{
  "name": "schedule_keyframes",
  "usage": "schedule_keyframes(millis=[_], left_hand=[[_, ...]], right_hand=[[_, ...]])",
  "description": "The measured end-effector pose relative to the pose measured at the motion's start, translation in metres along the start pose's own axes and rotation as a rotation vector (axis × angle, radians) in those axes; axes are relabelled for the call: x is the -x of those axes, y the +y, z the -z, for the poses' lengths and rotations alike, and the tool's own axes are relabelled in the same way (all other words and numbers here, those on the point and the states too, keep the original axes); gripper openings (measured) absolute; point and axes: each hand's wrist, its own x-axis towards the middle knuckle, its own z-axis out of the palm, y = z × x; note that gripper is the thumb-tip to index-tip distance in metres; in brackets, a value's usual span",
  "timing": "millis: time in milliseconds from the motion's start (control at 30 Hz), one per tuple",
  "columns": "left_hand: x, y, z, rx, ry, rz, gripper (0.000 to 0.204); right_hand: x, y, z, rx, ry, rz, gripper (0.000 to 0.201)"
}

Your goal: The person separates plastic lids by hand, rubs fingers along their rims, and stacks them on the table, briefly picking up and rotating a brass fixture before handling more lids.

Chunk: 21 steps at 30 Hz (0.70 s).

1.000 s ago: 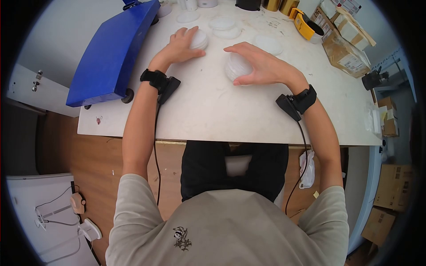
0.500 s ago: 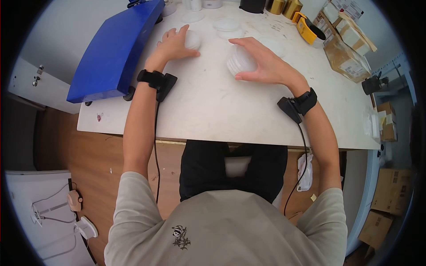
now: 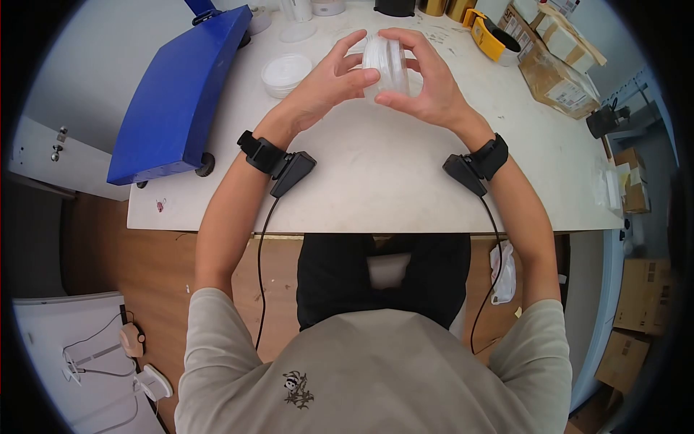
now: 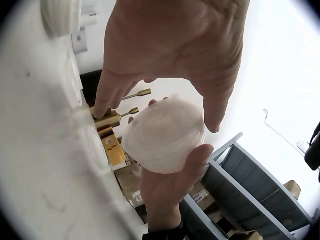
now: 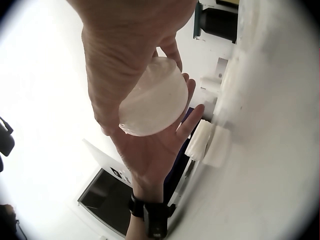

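My right hand [image 3: 436, 90] grips a stack of translucent white round discs [image 3: 384, 64], standing on edge above the table. Across from it, my left hand [image 3: 327, 88] has its fingers spread at the stack's left side, thumb overlapping the near part. The left wrist view shows a gap between the left palm and the disc face [image 4: 162, 135]; whether a fingertip touches cannot be told. In the right wrist view, the right hand [image 5: 132, 55] curls round the disc's edge. A second disc stack [image 3: 287, 74] lies flat beyond the left forearm.
A blue platform [image 3: 181, 98] stands at the table's left. Farther back are a clear round piece [image 3: 298, 32] and gold containers [image 3: 460, 9]. Yellow tape [image 3: 488, 40] and taped boxes [image 3: 560, 90] sit at the right. The table's near edge [image 3: 347, 230] lies before the lap.
My left hand has left the left stack and moved right. My right hand has raised its stack and tipped it on edge, and both hands now face each other around it.
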Motion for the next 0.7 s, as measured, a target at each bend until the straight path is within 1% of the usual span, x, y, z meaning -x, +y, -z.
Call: schedule_keyframes(millis=[67, 200, 267, 400, 467, 500, 567, 700], left_hand=[[-0.002, -0.006, -0.001, 0.117, -0.071, -0.011, 0.106], [-0.006, -0.018, -0.006, 0.226, -0.091, -0.027, 0.103], [-0.004, -0.018, -0.012, 0.287, -0.145, -0.037, 0.092], [-0.004, -0.019, -0.01, 0.277, -0.137, -0.047, 0.089], [-0.004, -0.019, -0.01, 0.248, -0.082, -0.052, 0.085], [-0.005, -0.019, -0.01, 0.248, -0.082, -0.053, 0.085], [-0.006, -0.018, -0.009, 0.278, -0.003, -0.037, 0.078], [-0.009, -0.019, -0.001, 0.283, 0.036, -0.068, 0.073]], right_hand=[[0.001, 0.0, 0.0, 0.001, -0.006, -0.019, 0.076], [0.002, 0.003, 0.0, -0.009, 0.007, -0.048, 0.075], [0.002, 0.003, 0.0, -0.021, 0.0, -0.061, 0.075], [0.001, 0.004, -0.002, -0.041, 0.008, -0.076, 0.073], [0.001, 0.005, -0.001, -0.029, 0.012, -0.079, 0.073], [0.001, 0.006, -0.001, -0.017, 0.017, -0.082, 0.072], [0.002, 0.008, 0.0, -0.014, 0.022, -0.094, 0.072], [0.004, 0.018, -0.001, -0.012, 0.041, -0.134, 0.073]])
